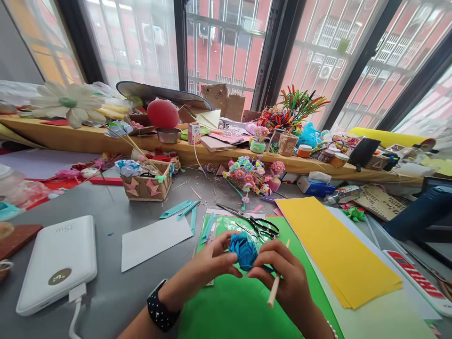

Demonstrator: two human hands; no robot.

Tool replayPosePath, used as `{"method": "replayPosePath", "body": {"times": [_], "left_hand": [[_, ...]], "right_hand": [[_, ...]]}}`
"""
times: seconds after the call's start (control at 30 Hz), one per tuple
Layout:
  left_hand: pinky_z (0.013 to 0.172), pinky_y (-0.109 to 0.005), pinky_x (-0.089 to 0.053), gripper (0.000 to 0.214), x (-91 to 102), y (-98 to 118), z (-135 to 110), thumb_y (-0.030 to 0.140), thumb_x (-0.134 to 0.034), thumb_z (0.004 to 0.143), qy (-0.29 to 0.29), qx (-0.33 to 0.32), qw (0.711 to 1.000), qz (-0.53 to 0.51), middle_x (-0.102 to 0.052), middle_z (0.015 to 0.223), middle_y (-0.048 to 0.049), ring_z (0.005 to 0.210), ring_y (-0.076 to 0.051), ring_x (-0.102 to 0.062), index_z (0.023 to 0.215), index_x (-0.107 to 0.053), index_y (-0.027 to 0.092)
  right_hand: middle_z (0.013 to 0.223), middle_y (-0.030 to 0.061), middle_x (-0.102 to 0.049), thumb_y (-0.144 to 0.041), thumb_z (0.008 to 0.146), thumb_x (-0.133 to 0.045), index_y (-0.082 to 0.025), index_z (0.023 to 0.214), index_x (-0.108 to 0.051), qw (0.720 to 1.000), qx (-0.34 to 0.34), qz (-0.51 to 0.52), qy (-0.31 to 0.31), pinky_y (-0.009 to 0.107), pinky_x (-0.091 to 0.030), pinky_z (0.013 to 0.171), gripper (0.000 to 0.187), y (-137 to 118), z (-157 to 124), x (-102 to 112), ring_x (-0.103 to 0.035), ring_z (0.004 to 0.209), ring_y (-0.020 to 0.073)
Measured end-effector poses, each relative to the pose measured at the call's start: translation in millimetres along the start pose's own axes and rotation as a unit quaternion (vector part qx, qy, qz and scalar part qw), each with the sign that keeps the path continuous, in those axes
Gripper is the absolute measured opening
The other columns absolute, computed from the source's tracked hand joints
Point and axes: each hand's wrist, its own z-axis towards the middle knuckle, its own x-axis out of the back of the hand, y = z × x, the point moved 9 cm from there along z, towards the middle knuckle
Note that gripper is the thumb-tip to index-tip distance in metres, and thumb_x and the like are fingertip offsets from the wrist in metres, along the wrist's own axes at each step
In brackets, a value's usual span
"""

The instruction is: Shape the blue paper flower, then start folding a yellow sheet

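Note:
A blue folded-paper flower (243,251) is held between my two hands above a green sheet (243,308). My left hand (217,256) curves round its left side, thumb and fingertips against the paper. On the other side, my right hand (284,268) pinches the flower's lower right edge with thumb and forefinger. A pale wooden stick (274,289) runs through the grip of that same hand, its thick end toward me. Just beyond the flower lie black-handled scissors (263,227). Folded light-blue paper strips (176,208) rest to the left of the sheet.
A white power bank (60,254) with a cable and a white paper card (155,242) lie left. Yellow paper sheets (335,249) are on the right. Behind stand a cardboard basket (148,186) and a bunch of small craft flowers (247,174), below a cluttered ledge (226,157).

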Motion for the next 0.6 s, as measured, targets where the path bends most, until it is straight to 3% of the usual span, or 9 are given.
{"method": "replayPosePath", "body": {"times": [0.13,0.23,0.4,0.6], "left_hand": [[0.056,-0.020,-0.046,0.054,0.7,7,-1,0.031,-0.077,0.061,0.002,-0.055,0.998,0.038,-0.057,0.086,0.0001,0.067,-0.011,-0.055,0.108,-0.051,0.022],[0.064,-0.020,-0.045,0.054,1.4,12,-3,0.028,-0.078,0.059,0.014,-0.082,0.996,0.011,-0.058,0.090,0.0003,0.076,-0.012,-0.057,0.107,-0.054,0.024],[0.075,-0.022,-0.044,0.056,-2.8,16,-7,0.025,-0.080,0.057,0.001,-0.090,0.996,-0.012,-0.060,0.100,-0.0008,0.089,-0.016,-0.058,0.108,-0.056,0.027],[0.075,-0.021,-0.044,0.052,-3.8,22,-7,0.024,-0.077,0.062,-0.028,-0.111,0.993,0.042,-0.058,0.106,-0.0002,0.090,-0.015,-0.056,0.109,-0.056,0.030]], "right_hand": [[0.066,0.0017,-0.055,-0.040,0.080,-0.058,-0.018,0.070,-0.061,0.997,0.063,-0.046,0.025,0.022,-0.049,0.050,0.025,-14,1,4,-0.057,0.056,0.0118],[0.067,0.0016,-0.055,-0.035,0.082,-0.057,-0.018,0.073,-0.062,0.992,0.083,-0.085,0.038,0.021,-0.049,0.048,0.020,-20,-1,5,-0.057,0.055,0.0112],[0.063,0.0003,-0.052,-0.023,0.084,-0.055,-0.018,0.072,-0.063,0.984,0.102,-0.129,0.061,0.020,-0.044,0.042,0.015,-27,-8,7,-0.053,0.050,0.0095],[0.063,0.0006,-0.053,-0.023,0.085,-0.054,-0.018,0.072,-0.062,0.987,0.092,-0.120,0.049,0.021,-0.042,0.042,0.016,-25,-7,5,-0.053,0.050,0.0099]]}}
